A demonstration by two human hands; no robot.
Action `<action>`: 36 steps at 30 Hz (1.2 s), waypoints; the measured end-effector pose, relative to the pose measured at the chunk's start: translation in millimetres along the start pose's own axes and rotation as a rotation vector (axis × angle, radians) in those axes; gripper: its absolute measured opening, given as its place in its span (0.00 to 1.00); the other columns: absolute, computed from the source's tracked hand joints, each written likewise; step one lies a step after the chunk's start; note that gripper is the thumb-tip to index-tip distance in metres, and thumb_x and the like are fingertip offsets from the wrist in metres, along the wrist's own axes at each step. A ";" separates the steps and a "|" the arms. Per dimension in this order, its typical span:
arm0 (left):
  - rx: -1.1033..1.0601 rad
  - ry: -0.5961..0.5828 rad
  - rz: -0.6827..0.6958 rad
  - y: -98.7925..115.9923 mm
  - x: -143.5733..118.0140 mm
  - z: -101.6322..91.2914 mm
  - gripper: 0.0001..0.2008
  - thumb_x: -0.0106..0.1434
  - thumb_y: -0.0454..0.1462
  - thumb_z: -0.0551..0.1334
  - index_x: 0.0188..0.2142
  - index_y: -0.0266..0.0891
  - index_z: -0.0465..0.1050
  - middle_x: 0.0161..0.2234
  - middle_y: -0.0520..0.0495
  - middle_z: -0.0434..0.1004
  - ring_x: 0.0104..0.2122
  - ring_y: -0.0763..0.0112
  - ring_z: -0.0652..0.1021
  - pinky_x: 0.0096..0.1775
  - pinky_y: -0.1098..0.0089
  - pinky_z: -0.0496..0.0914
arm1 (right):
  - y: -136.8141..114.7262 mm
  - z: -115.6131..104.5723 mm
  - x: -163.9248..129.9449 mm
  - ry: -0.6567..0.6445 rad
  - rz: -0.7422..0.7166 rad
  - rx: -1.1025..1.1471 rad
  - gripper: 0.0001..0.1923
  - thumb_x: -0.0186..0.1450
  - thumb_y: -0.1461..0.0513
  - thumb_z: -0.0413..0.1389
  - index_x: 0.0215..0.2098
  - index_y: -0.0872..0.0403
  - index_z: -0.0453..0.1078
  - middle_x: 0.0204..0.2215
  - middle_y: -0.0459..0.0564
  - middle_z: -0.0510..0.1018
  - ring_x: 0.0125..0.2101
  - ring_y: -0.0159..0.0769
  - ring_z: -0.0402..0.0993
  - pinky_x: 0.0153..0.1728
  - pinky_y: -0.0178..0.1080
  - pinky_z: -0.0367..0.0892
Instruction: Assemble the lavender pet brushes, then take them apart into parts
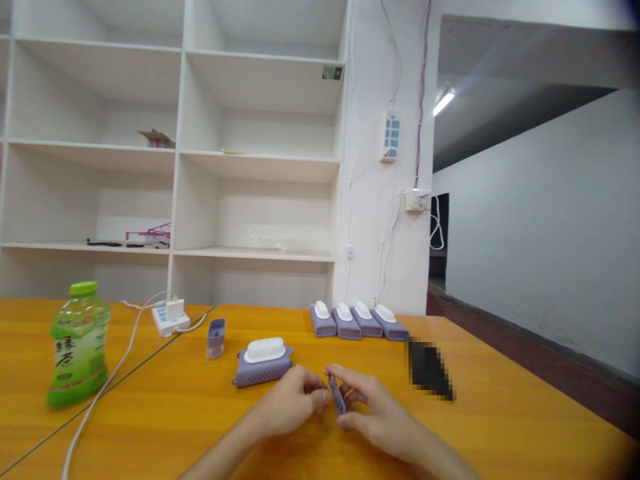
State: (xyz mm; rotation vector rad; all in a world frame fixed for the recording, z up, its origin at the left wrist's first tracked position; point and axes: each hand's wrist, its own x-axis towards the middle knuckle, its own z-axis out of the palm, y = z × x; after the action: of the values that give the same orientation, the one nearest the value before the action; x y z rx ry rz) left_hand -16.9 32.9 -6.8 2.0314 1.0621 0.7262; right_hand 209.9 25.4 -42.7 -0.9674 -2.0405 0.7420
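Observation:
My right hand (380,415) grips a small flat purple-grey piece (337,395) on edge between thumb and fingertips, just above the table. Close to its left side is my left hand (294,404), fingers curled and thumb against the forefinger; what they pinch, if anything, is too small to make out. Beyond the left hand sits a purple perforated case (263,371) with a white oval top (265,349). A small open purple holder (216,339) stands further left.
Several purple cases with white tops (344,321) line the table's back edge. A pixelated dark item (430,370) lies at right. To the left are a green-capped bottle (80,347), a power strip (170,317) and a white cable (117,367). White shelves (255,160) rise behind.

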 end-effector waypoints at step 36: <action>0.449 0.087 0.070 -13.1 -24.6 -11.6 0.14 0.59 0.42 0.67 0.44 0.43 0.75 0.43 0.45 0.77 0.46 0.54 0.74 0.50 0.61 0.64 | -16.1 2.8 7.3 0.196 0.019 -0.026 0.21 0.60 0.53 0.67 0.48 0.51 0.75 0.40 0.50 0.79 0.40 0.42 0.77 0.37 0.39 0.72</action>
State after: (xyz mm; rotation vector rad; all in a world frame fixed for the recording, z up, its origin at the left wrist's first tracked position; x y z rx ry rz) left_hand -43.7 21.0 -14.1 2.4428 1.2998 0.6585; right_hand 198.2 22.1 -29.5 -1.0338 -1.8775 0.6068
